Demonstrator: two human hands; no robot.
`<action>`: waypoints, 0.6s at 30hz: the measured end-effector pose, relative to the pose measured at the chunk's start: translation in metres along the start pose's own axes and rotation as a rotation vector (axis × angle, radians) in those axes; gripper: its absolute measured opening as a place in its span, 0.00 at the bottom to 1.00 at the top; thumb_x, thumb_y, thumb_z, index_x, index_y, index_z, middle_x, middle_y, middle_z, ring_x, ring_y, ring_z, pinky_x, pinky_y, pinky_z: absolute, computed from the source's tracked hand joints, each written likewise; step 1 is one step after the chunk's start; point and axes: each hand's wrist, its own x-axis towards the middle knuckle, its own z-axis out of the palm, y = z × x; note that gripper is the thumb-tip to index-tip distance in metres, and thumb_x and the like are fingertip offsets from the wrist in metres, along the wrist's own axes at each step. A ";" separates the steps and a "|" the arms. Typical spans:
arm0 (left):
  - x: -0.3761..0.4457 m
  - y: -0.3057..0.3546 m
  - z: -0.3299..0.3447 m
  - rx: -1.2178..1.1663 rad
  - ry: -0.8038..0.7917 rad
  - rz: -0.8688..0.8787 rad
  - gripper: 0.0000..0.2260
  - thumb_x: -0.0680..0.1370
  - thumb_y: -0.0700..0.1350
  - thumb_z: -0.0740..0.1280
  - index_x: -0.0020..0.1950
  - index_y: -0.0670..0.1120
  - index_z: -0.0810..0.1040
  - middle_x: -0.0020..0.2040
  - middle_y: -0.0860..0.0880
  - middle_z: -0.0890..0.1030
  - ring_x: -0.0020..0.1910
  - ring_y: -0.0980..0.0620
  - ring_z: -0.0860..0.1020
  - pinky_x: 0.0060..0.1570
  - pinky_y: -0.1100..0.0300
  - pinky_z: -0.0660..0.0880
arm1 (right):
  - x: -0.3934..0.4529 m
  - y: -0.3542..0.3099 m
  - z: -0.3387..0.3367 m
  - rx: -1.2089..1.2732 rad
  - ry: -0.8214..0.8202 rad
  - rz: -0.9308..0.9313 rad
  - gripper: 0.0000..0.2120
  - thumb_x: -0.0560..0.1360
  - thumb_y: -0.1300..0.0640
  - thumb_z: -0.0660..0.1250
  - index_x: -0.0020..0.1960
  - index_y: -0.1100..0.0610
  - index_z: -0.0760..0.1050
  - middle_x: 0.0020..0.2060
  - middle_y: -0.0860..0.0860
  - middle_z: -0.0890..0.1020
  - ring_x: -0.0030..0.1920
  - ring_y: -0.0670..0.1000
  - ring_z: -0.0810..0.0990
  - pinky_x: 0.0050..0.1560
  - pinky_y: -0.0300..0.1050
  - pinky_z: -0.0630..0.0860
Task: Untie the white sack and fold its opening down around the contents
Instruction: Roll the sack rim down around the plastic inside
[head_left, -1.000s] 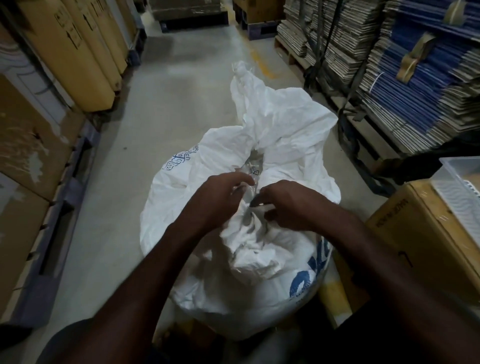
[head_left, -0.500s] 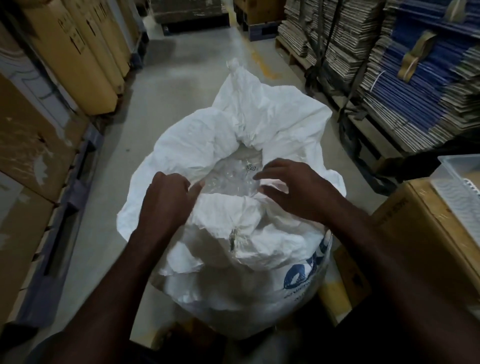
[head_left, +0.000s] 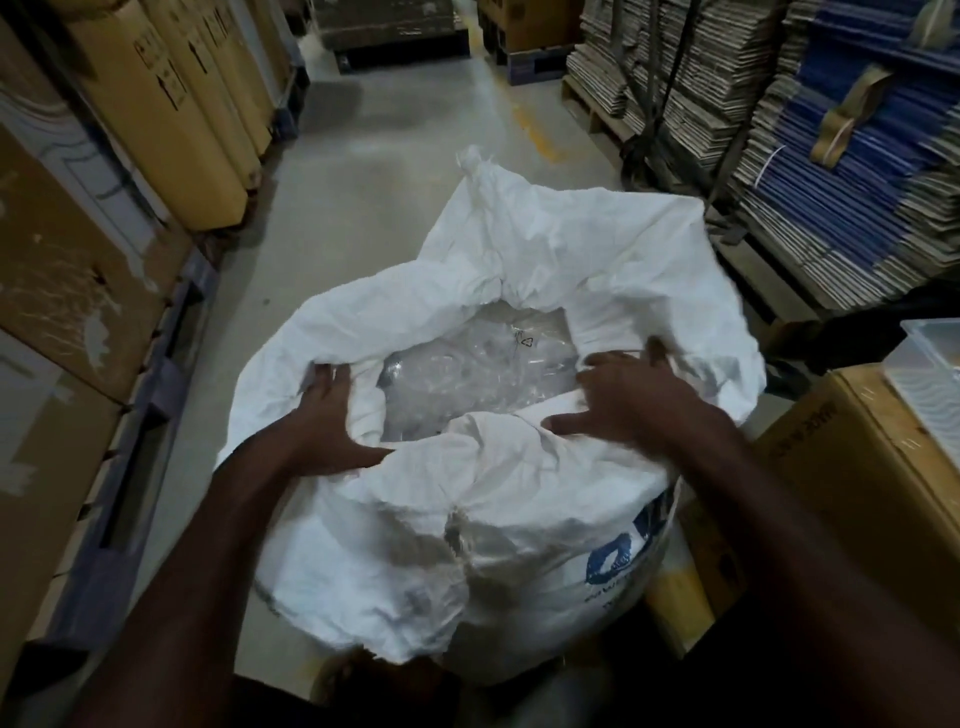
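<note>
I am looking down on the white sack (head_left: 467, 519), which is standing on the concrete floor (head_left: 374, 171) between the cardboard boxes (head_left: 171, 104) to its left and the stacked flat cartons (head_left: 810, 171) to its right. Its mouth is already gaping, so the untying looks done; the folding-down is only beginning, with the far flap standing tall. Inside the sack, clear plastic contents (head_left: 483, 369) are showing. My left hand (head_left: 332, 421) is gripping the sack's left rim, fingers curled over the edge. My right hand (head_left: 634, 400) is blurring on the right rim, fingers spread; I cannot tell whether it is gripping. The tie itself is nowhere visible.
</note>
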 end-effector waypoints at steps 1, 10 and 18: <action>-0.001 -0.002 0.001 -0.024 0.009 0.022 0.78 0.52 0.80 0.68 0.86 0.42 0.31 0.87 0.39 0.32 0.87 0.42 0.33 0.86 0.47 0.43 | -0.001 0.005 0.000 0.001 -0.013 0.006 0.50 0.66 0.15 0.52 0.69 0.51 0.77 0.72 0.49 0.77 0.75 0.52 0.73 0.77 0.76 0.43; -0.027 0.048 -0.009 -0.118 0.627 0.229 0.15 0.77 0.59 0.78 0.61 0.57 0.85 0.59 0.55 0.87 0.60 0.49 0.83 0.55 0.53 0.76 | 0.002 -0.033 -0.028 0.316 0.421 -0.154 0.23 0.79 0.42 0.71 0.71 0.47 0.78 0.75 0.50 0.76 0.77 0.48 0.71 0.81 0.61 0.59; 0.014 0.076 0.014 -0.205 0.568 0.559 0.15 0.81 0.40 0.73 0.67 0.50 0.83 0.68 0.50 0.84 0.68 0.47 0.80 0.71 0.51 0.75 | 0.049 -0.071 -0.050 0.173 0.365 -0.243 0.23 0.82 0.55 0.67 0.75 0.41 0.73 0.84 0.46 0.60 0.84 0.54 0.57 0.80 0.73 0.48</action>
